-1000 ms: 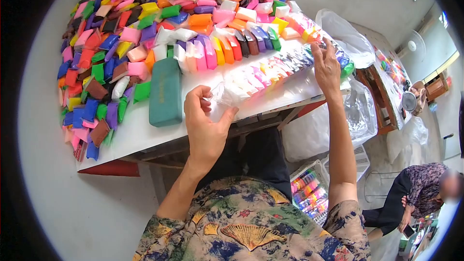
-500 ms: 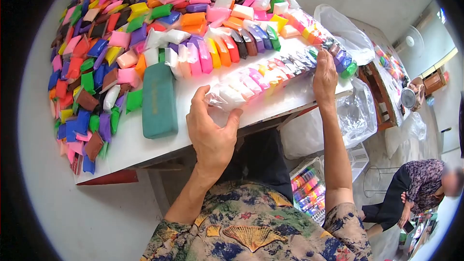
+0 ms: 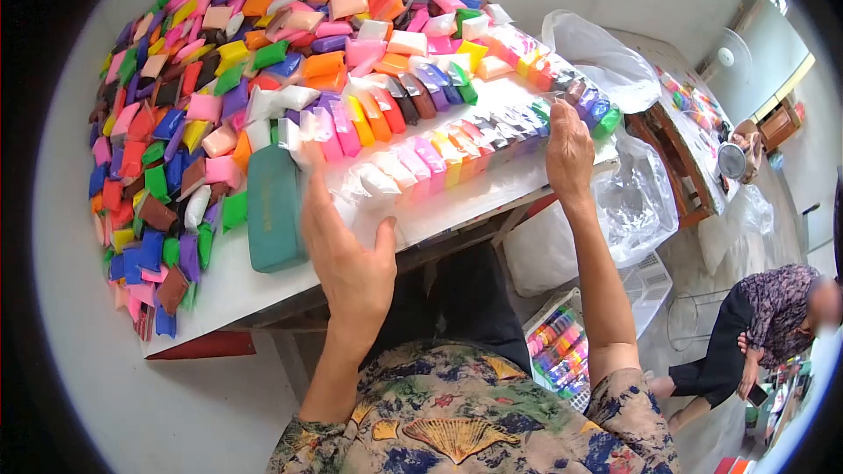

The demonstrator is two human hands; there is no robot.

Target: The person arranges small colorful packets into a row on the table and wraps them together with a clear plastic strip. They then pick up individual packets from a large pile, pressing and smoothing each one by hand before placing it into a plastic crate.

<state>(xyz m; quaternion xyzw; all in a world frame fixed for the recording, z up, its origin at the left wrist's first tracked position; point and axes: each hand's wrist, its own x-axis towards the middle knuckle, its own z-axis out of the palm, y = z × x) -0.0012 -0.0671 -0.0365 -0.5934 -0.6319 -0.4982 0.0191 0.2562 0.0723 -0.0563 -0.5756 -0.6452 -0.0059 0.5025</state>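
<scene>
A long row of coloured clay packets point(image 3: 448, 154) in clear plastic lies along the near edge of the white table point(image 3: 237, 272). My left hand point(image 3: 347, 250) cups the row's left end by a white packet, thumb under and fingers up; it is blurred. My right hand point(image 3: 569, 154) is laid over the row's right end, near dark and green packets. A second row of upright packets point(image 3: 395, 105) stands just behind.
A big heap of loose coloured packets point(image 3: 202, 70) covers the table's far and left side. A green oblong case point(image 3: 274, 211) lies left of my left hand. Clear bags point(image 3: 597, 53) hang at the right edge. A basket of packets point(image 3: 562, 351) sits below. Another person point(image 3: 773, 316) crouches at the right.
My left hand let a loose bit of clear plastic drop and moved left to the row's end. My right hand came down from the far packets onto the row's right end.
</scene>
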